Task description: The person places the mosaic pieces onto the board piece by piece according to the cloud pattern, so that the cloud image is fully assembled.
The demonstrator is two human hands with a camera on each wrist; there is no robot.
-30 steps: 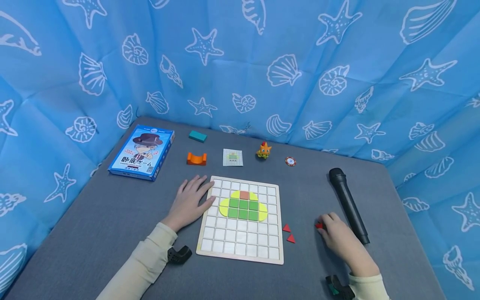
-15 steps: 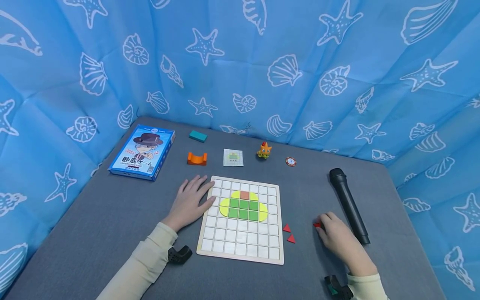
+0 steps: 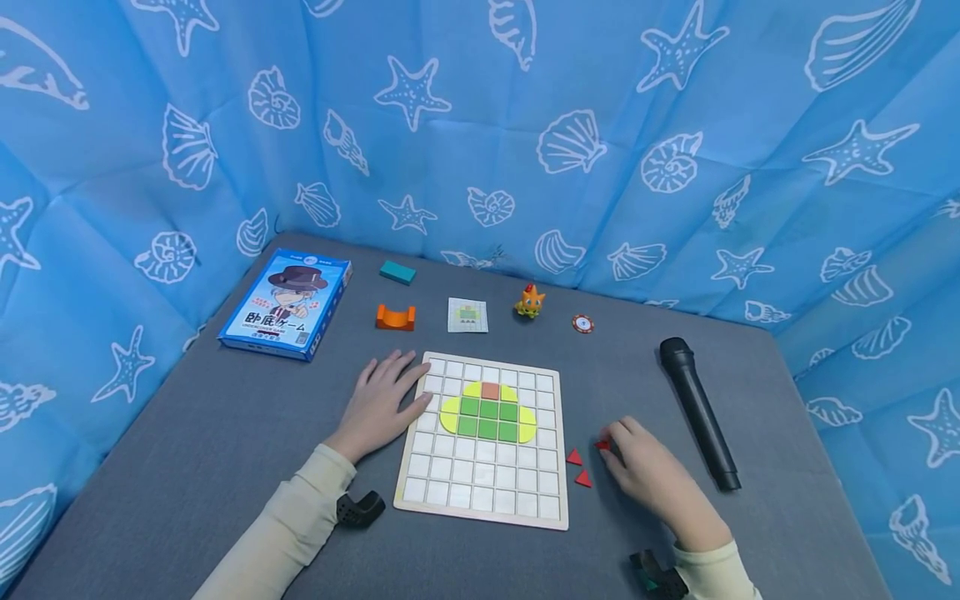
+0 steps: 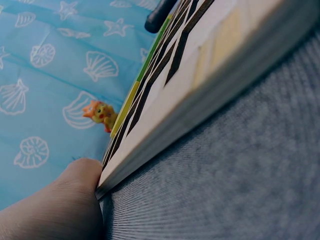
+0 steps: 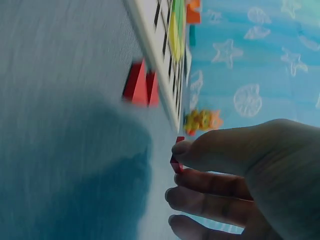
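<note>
Right hand is pinching a red triangle piece at its fingertips, just right of the grid board. Left hand is lying flat, bracing the board's left edge. Placement step appears underway; next move likely calls for aligning the piece over a cell.

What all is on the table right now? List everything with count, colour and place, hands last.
grid board: 1, pale wood with white squares, centre of the table
tile picture: 1, green, yellow and orange tiles, upper middle of the board
loose triangles: 2, red, on the table right of the board
held piece: 1, red, at the right fingertips
microphone: 1, black, far right
game box: 1, blue, back left
block: 1, teal, back
arch block: 1, orange, behind the board
pattern card: 1, white, behind the board
toy figure: 1, orange-yellow, back
round chip: 1, red and white, back
table: 1, grey
curtain: blue, shell print, around the table
left hand: rests on the board's left edge
right hand: pinches the red piece
</note>
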